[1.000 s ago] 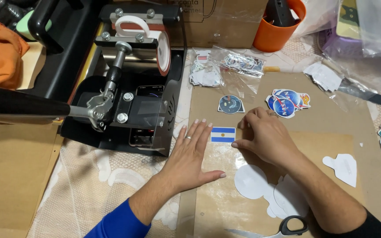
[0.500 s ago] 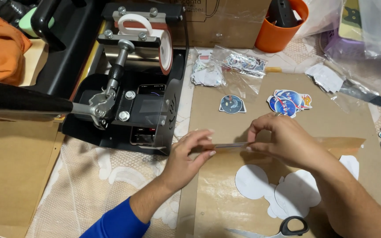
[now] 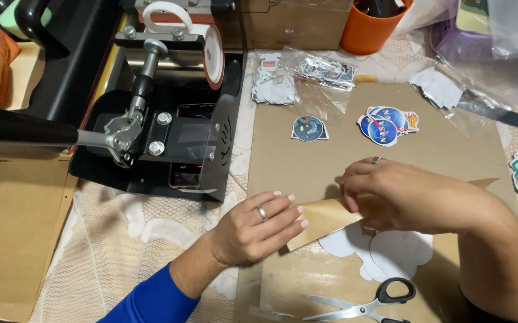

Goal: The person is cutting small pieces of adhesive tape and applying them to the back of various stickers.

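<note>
We're mid-fold: left hand [image 3: 253, 230] flat, fingers spread, pinning brown paper sheet [image 3: 324, 218] at table centre; right hand [image 3: 399, 194] pinching turned-over flap. Next probably: press crease flat, keeping edges lined up. Scissors [image 3: 360, 305] idle nearby.

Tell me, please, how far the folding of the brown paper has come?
Partly done: the brown paper sheet is lifted and folded toward the person. The left hand presses the fold; the right hand grips its edge. The round stickers and scissors lie untouched.
</note>
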